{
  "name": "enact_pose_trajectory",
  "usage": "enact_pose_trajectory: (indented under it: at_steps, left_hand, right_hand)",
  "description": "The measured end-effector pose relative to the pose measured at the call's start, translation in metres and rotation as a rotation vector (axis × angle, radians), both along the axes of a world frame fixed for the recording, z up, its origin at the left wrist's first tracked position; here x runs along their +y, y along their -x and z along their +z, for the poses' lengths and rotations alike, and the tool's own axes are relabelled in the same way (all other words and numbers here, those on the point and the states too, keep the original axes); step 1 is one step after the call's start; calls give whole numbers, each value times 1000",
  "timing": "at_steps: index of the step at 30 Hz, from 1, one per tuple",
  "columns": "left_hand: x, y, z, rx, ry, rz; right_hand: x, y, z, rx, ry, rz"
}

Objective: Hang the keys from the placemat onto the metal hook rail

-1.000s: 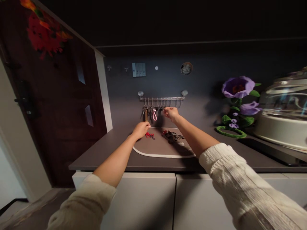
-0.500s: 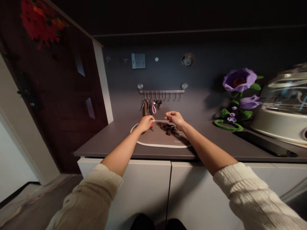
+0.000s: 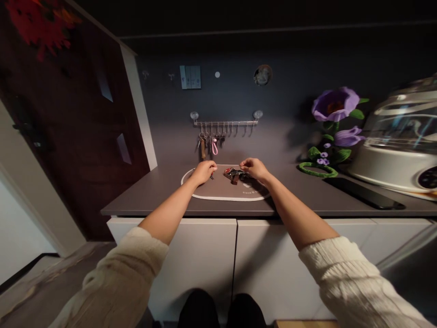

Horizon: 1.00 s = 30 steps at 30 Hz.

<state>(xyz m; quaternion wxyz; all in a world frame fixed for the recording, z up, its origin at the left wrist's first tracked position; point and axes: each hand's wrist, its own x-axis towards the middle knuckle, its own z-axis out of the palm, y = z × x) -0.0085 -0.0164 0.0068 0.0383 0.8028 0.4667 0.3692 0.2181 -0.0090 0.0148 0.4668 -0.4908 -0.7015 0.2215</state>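
Note:
My left hand is closed in a pinch low over the left part of a brown mat with a white edge. Just under its fingertips shows a small red-and-metal piece, partly hidden; whether the fingers touch it I cannot tell. My right hand is over the mat's right side, thumb and fingers pressed together. Beneath and left of it lies a bunch of keys with red and brown parts, partly covered by the hand. Anything inside either pinch is too small to make out.
On the wall, a hook rail carries several keys, a brown strap and a pink loop. At right are purple knitted flowers, a black phone-like slab and a white appliance. White cabinet doors are below.
My right hand has come down from the hooks to the mat beside the keys. The left hand remains low over the mat's left side. The camera view has tilted downward.

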Motion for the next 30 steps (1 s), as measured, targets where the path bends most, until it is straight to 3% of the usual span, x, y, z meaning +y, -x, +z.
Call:
enact_pose_trajectory:
  at_steps: [18, 24, 30]
  left_hand:
    - [7, 27, -1, -66, -9, 190]
    - [9, 29, -4, -64, 11, 207]
    - [12, 31, -5, -43, -5, 211]
  right_hand:
    - [-2, -12, 6, -506, -70, -189]
    - [-5, -20, 11, -697, 31, -257]
    - [-2, -21, 8, -700, 130, -218]
